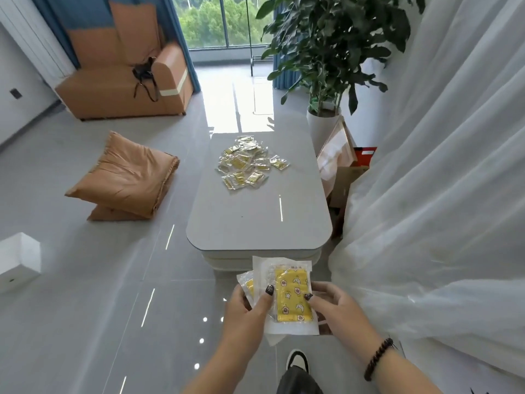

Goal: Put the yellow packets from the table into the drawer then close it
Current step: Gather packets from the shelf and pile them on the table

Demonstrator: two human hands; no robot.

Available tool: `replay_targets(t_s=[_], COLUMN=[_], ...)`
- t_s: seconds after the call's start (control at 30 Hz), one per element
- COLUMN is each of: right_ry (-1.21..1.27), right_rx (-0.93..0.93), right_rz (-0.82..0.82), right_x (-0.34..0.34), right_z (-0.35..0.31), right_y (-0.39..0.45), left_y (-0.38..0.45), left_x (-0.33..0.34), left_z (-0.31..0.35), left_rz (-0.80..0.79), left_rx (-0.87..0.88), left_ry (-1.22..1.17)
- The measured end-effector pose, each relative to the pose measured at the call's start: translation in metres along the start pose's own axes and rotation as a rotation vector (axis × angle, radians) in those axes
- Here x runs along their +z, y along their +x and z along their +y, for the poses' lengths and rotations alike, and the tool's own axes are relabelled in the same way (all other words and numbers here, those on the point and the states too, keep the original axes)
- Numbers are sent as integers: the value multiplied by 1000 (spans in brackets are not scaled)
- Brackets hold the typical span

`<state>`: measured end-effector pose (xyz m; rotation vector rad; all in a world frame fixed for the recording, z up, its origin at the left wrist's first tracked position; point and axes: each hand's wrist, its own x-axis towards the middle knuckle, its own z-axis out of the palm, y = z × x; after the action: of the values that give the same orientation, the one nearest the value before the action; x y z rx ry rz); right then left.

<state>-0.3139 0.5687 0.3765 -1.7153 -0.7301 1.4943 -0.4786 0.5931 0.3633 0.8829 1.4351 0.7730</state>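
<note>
On grey table [255,223] | yellow packets [247,163] heaped | glossy tiled floor [113,280]

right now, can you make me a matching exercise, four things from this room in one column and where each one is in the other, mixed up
Things:
1. pile of small yellow packets
2. tan leather cushion
3. large yellow star-print packet
4. black strappy bag

Places:
A. on the tan sofa
B. held in both hands
C. far end of the grey table top
D. on the floor left of the table

Pairs: 1-C, 2-D, 3-B, 4-A

1. Bare forearms, no sleeves; left hand [247,307] shows dark, patterned nail polish.
2. Right hand [336,309] has matching nails and a dark beaded bracelet [378,358].
3. A black-and-white shoe [297,360] below, dark trouser leg [298,382].
</note>
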Motion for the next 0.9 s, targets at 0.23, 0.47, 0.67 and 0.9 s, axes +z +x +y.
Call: replay_targets(t_s=[0.23,0.47,0.67,0.9], right_ry=[-97,-64,57,249], right_rx=[9,26,54,298], right_rz=[-44,-62,42,191], right_x=[0,31,70,101], right_z=[-90,-163,-222,-247], right_y=[120,222,333,446], left_y=[117,235,391,571], left_x=[0,-19,-38,-53], left_z=[60,113,141,151], left_rz=[148,195,113,118], left_rx=[33,53,-19,-134], left_ry=[-17,16,158,326])
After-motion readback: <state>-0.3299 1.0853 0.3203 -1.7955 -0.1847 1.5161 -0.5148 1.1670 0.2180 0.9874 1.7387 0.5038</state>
